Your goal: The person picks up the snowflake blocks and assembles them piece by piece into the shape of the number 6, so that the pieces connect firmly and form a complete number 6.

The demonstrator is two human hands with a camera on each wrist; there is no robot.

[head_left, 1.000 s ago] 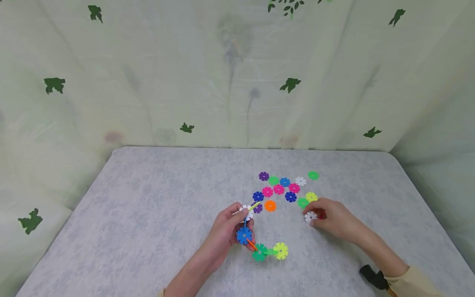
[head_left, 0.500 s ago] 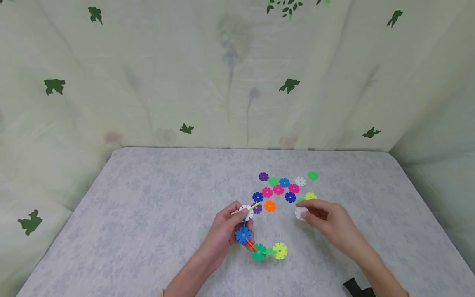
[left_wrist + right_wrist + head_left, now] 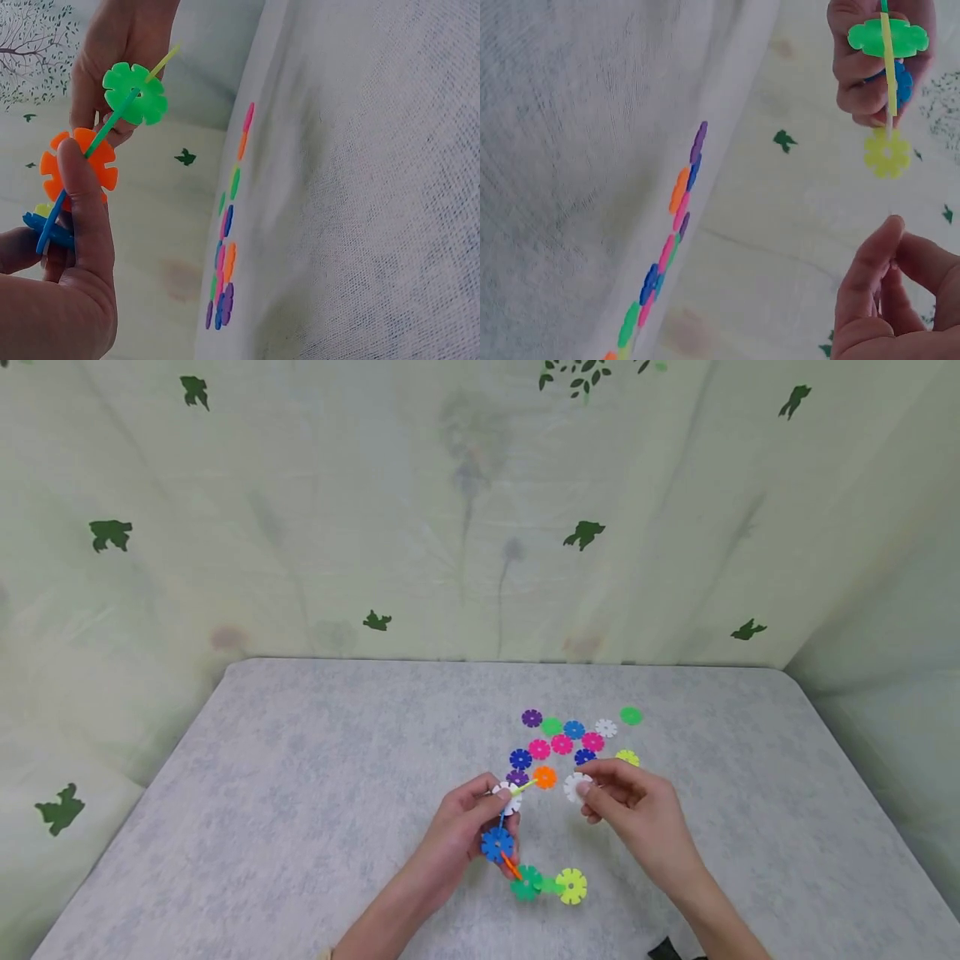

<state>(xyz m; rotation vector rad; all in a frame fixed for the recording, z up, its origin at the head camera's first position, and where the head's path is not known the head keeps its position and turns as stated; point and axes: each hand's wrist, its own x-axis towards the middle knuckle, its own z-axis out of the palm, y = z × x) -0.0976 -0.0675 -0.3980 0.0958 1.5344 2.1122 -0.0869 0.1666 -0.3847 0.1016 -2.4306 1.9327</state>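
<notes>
My left hand grips a chain of slotted flower-shaped plastic discs joined edge to edge. In the head view the chain shows a white disc under the thumb, a blue disc, a dark green disc and a yellow disc at its near end. An orange disc and a green disc of it face the left wrist camera. My right hand pinches a loose white disc between thumb and fingertips, a short gap right of the chain.
On the grey-covered table, several loose discs lie beyond the hands, among them an orange disc, a pink disc, a purple disc and a green disc. A pale curtain with bird prints hangs behind the table.
My right hand has moved left with the white disc, closer to the chain. My left hand keeps its grip, and the chain has shifted slightly toward the near side.
</notes>
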